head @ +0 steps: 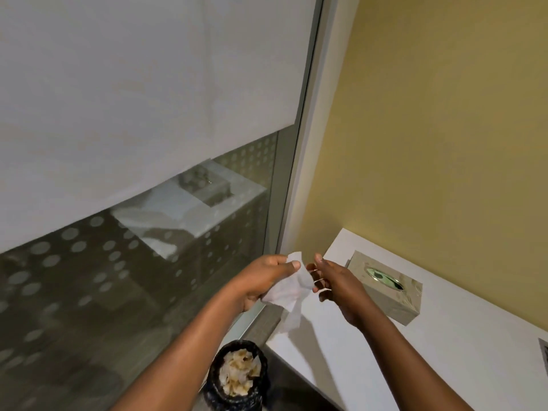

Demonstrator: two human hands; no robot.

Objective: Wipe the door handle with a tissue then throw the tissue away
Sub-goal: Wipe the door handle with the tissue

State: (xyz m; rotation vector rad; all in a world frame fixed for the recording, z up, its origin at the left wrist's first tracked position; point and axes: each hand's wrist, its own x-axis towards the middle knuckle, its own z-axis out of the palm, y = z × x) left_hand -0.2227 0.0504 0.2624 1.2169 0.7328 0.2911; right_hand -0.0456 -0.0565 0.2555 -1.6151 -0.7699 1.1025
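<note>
A thin white tissue [289,292] hangs between my two hands in front of the glass wall. My left hand [264,278] pinches its upper left corner between thumb and fingers. My right hand [335,281] holds the tissue's right edge with its fingertips. Below my hands stands a dark round bin [237,378] filled with crumpled tissues. A metallic tissue box [385,287] with an oval slot sits on the white counter [430,351] just right of my right hand. No door handle is in view.
A glass partition [133,262] with a frosted band and a dotted pattern fills the left. Its metal frame [299,161] runs up beside a yellow wall [444,129]. A small grey vent [544,354] is set into the counter's right edge.
</note>
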